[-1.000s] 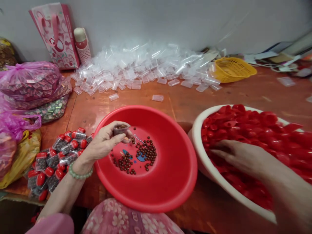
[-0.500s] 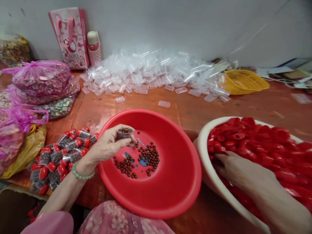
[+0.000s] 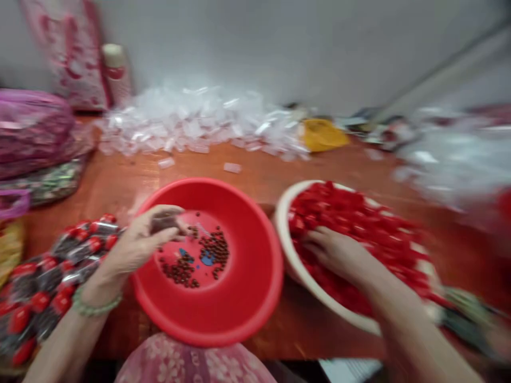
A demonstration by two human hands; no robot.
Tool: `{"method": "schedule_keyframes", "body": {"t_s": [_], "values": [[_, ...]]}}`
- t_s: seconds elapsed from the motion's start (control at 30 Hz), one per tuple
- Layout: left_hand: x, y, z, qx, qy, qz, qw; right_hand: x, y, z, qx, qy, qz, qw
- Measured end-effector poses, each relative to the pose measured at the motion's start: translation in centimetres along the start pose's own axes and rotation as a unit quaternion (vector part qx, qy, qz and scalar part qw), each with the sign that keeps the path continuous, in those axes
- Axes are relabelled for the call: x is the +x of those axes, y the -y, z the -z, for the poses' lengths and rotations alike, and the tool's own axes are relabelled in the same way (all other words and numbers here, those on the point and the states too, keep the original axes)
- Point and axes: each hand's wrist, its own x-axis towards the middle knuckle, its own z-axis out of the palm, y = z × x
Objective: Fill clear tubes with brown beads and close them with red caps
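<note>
While blur softens everything, these lines hold:
Left hand (image 3: 139,242): raised over the red basin's (image 3: 239,308) left rim, fingers pinching a small clear container (image 3: 164,222) filled with brown beads.
Right hand (image 3: 339,254): palm down, fingers buried in red caps (image 3: 359,223) inside the white bowl (image 3: 285,255); grip cannot be told.
Loose beads (image 3: 199,255): on the basin's floor.

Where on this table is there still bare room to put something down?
Bare wood lies between the red basin, the white bowl and the clear-case heap. Left of the basin is crowded with capped cases and bags.

Left hand (image 3: 138,242) pinched, right hand (image 3: 339,252) spread.
</note>
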Motion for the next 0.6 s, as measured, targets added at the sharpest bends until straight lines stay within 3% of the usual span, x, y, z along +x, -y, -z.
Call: {"method": "schedule_keyframes", "body": {"t_s": [0.07, 0.23, 0.33, 0.43, 0.5, 0.6], "values": [[-0.2, -0.5, -0.1, 0.046, -0.041, 0.005, 0.998, -0.4, -0.8, 1.1, 0.009, -0.005, -0.053, 0.999], [0.2, -0.4, 0.3, 0.172, -0.058, 0.029, 0.983, -1.3, -3.6, 2.2, 0.025, -0.083, -0.159, 0.983], [0.3, 0.7, 1.1, 0.25, -0.062, 0.008, 0.966, -0.9, -3.5, 2.1, 0.044, -0.098, -0.149, 0.983], [0.2, 1.7, 1.7, 0.263, -0.092, -0.009, 0.96, 0.3, -2.7, 1.7, 0.054, -0.089, -0.112, 0.988], [0.2, 1.9, 1.4, 0.257, -0.099, -0.004, 0.961, 1.1, -2.2, 1.4, 0.052, -0.072, -0.088, 0.992], [0.2, 1.4, 0.0, 0.251, -0.063, 0.026, 0.965, 1.9, -1.7, 0.9, 0.038, -0.045, -0.063, 0.996]]}}
